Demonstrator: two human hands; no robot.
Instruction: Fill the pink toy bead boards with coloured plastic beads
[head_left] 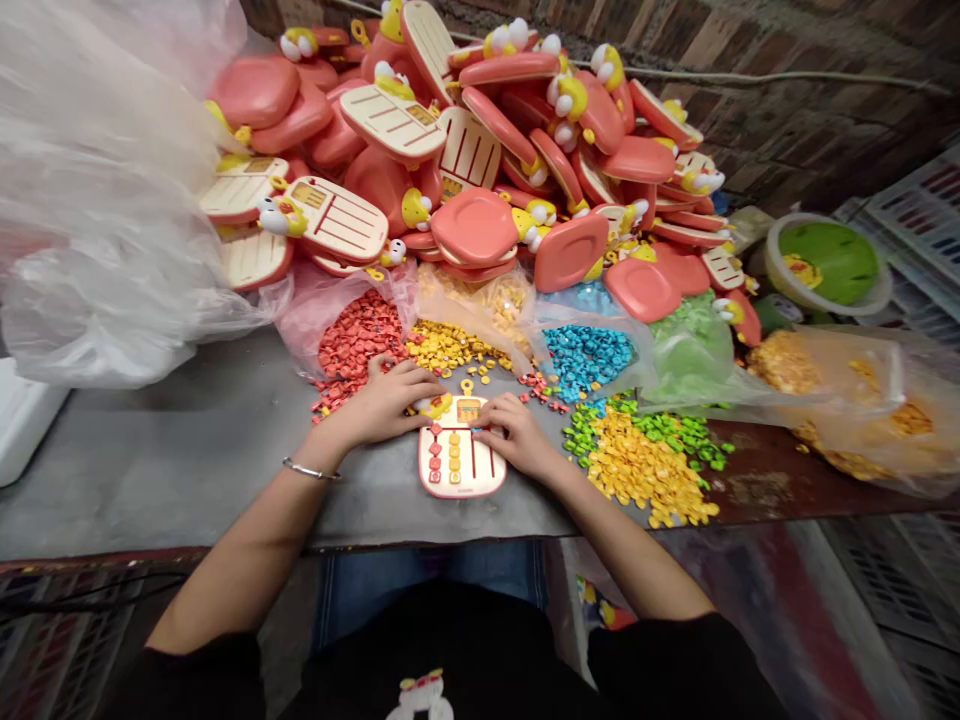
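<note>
On the grey tabletop (247,440), my loosely spread left hand (394,398) rests at the cream, red-rimmed plastic board (463,485). Small red beads (435,463) and yellow beads (454,465) look complete; two dark slots (493,465) remain, my right hand (517,432) narrowly pinching a blue bead (477,430).

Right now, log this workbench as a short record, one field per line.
Left hand: at the board's upper left
Right hand: at the upper right
Board: flat on the table; red pieces in the leftmost column, yellow pieces in the next
Loose: red pile, blue pile, front yellow pile, green pieces
Behind: heap of similar boards
</note>
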